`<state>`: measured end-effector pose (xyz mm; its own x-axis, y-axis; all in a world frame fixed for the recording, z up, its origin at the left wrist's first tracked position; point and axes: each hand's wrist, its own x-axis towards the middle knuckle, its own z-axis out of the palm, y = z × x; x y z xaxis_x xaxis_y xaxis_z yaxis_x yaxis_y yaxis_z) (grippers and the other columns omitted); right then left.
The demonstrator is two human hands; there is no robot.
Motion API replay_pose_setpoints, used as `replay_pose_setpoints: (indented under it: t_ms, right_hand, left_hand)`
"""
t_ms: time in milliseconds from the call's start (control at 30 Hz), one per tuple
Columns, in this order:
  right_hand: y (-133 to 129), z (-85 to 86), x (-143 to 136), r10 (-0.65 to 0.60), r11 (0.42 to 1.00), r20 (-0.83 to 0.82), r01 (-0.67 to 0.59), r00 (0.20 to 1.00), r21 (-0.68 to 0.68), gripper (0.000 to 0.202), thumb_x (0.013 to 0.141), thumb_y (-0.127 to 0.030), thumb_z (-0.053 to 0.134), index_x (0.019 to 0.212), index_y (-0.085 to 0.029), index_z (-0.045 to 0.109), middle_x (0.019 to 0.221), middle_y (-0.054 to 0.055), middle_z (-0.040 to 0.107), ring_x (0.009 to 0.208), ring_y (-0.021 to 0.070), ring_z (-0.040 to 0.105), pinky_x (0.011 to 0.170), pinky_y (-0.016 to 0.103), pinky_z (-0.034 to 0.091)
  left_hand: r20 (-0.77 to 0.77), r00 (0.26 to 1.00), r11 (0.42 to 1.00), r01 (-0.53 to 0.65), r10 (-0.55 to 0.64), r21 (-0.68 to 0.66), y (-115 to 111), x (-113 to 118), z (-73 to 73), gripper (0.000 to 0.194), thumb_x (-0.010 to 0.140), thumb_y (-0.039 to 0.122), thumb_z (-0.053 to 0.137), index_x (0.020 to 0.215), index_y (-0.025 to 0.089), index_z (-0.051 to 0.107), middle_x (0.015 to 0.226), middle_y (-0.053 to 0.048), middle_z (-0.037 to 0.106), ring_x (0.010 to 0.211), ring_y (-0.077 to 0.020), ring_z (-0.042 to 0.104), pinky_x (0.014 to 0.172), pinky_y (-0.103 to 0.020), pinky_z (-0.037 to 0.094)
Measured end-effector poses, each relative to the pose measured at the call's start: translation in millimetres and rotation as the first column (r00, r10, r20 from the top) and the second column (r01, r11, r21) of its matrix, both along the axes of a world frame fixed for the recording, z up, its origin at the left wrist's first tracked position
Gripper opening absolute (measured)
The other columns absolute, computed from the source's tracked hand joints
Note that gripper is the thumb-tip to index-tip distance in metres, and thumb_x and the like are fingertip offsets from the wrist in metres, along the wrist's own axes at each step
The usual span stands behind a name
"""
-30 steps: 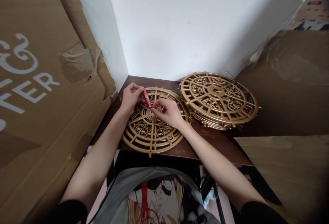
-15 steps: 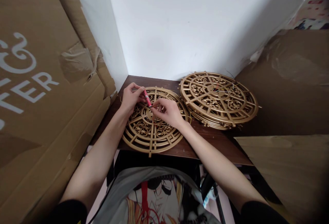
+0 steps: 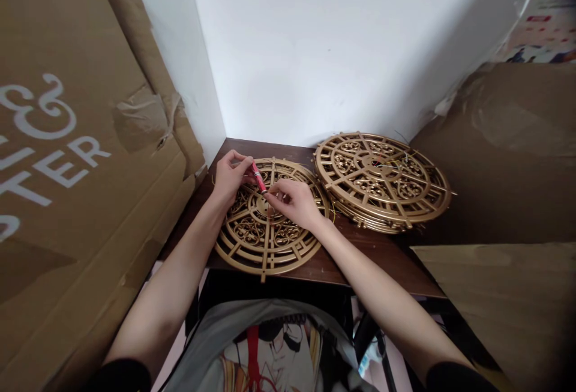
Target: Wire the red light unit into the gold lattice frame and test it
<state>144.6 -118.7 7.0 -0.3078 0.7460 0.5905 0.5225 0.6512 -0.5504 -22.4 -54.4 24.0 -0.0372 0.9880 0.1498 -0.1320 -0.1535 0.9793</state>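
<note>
A small red cylinder [image 3: 260, 179] is held tilted between my two hands, above a round gold openwork frame [image 3: 264, 260]. My left hand [image 3: 231, 174] pinches its upper end. At the lower, dark-tipped end, the fingertips of my right hand [image 3: 292, 201] are pressed together, and thin wire hangs below them. The frame lies flat on the dark brown table [image 3: 369, 254], partly covered by both hands. To its right rests a stack of similar gold frames [image 3: 382, 182], with thin yellow wires on top.
A large cardboard box [image 3: 58, 200] with white lettering stands close on the left. More cardboard [image 3: 499, 158] rises on the right, with a lower cardboard flap [image 3: 490, 296] nearer. Behind the table is a white wall [image 3: 315, 50].
The whole view has shifted slightly, so things sit a little lower. Both hands still hold the red cylinder in nearly the same place over the frame.
</note>
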Motion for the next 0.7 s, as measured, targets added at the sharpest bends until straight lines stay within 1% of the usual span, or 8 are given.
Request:
replay_pose_setpoints:
  t_ms: [133,233,333,433,567,633,700]
  right_hand:
    - [-0.3,0.0,-1.1,-0.008,1.000,0.005,0.008,1.000,-0.004,0.021,0.089,-0.035,0.058,0.077,-0.019,0.065,0.066,-0.002,0.059,0.059,0.0099,0.052,0.058,0.022,0.035]
    - [-1.4,1.5,-1.8,0.000,0.999,0.002,0.000,1.000,-0.040,0.018,0.087,-0.035,0.061,0.081,-0.019,0.066,0.068,-0.002,0.061,0.059,0.0097,0.054,0.057,0.022,0.035]
    - [-2.6,3.5,-1.8,0.001,0.996,0.022,0.001,1.000,-0.089,0.015,0.086,-0.033,0.062,0.085,-0.020,0.068,0.069,-0.002,0.063,0.058,0.0096,0.054,0.057,0.021,0.035]
    - [-3.8,5.6,-1.4,0.008,0.995,0.050,-0.003,0.999,-0.097,0.014,0.086,-0.031,0.061,0.088,-0.020,0.069,0.069,-0.002,0.064,0.059,0.0098,0.054,0.057,0.021,0.036]
    - [-4.7,7.7,-0.6,0.073,0.993,0.059,-0.067,0.996,-0.094,0.018,0.087,-0.036,0.062,0.087,-0.019,0.069,0.071,-0.001,0.065,0.059,0.0098,0.053,0.058,0.021,0.037]
    - [-4.2,7.5,-0.3,0.124,0.986,0.023,-0.121,0.992,-0.117,0.019,0.085,-0.038,0.064,0.087,-0.020,0.069,0.072,-0.001,0.065,0.057,0.0093,0.053,0.057,0.021,0.038]
    - [-3.2,6.6,0.0,0.171,0.976,-0.031,-0.174,0.985,-0.132,0.018,0.084,-0.037,0.066,0.088,-0.020,0.070,0.074,-0.001,0.067,0.057,0.0091,0.054,0.057,0.021,0.040]
  left_hand:
    - [-0.012,1.000,1.000,0.013,-0.013,0.017,-1.9,0.0,0.6,0.027,0.069,0.030,0.070,0.073,0.018,0.045,0.061,0.000,0.065,0.048,-0.0116,0.060,0.042,-0.020,0.047]
    - [-0.033,0.999,0.999,0.026,-0.025,0.044,-2.9,0.2,2.1,0.027,0.069,0.031,0.070,0.073,0.018,0.046,0.060,0.000,0.065,0.048,-0.0124,0.060,0.042,-0.021,0.048]
    - [-0.048,0.999,0.997,0.017,-0.014,0.077,-2.7,0.4,3.3,0.027,0.069,0.032,0.068,0.072,0.019,0.044,0.056,0.001,0.064,0.043,-0.0129,0.058,0.039,-0.022,0.046]
    - [-0.055,0.998,0.996,0.012,-0.008,0.084,-2.4,0.4,3.9,0.027,0.069,0.031,0.067,0.072,0.020,0.043,0.054,0.002,0.062,0.039,-0.0126,0.055,0.038,-0.022,0.044]
    - [-0.061,0.998,0.997,0.038,-0.034,0.063,-5.2,1.2,3.8,0.028,0.068,0.032,0.069,0.071,0.019,0.044,0.055,0.003,0.062,0.044,-0.0118,0.056,0.042,-0.021,0.045]
    - [-0.065,0.996,0.996,0.066,-0.062,0.056,-7.4,1.7,3.3,0.029,0.068,0.033,0.070,0.072,0.019,0.045,0.056,0.003,0.062,0.046,-0.0116,0.057,0.044,-0.021,0.044]
    - [-0.060,0.995,0.995,0.085,-0.083,0.047,-9.2,1.7,3.1,0.030,0.067,0.035,0.071,0.073,0.019,0.046,0.057,0.003,0.062,0.047,-0.0114,0.057,0.044,-0.020,0.044]
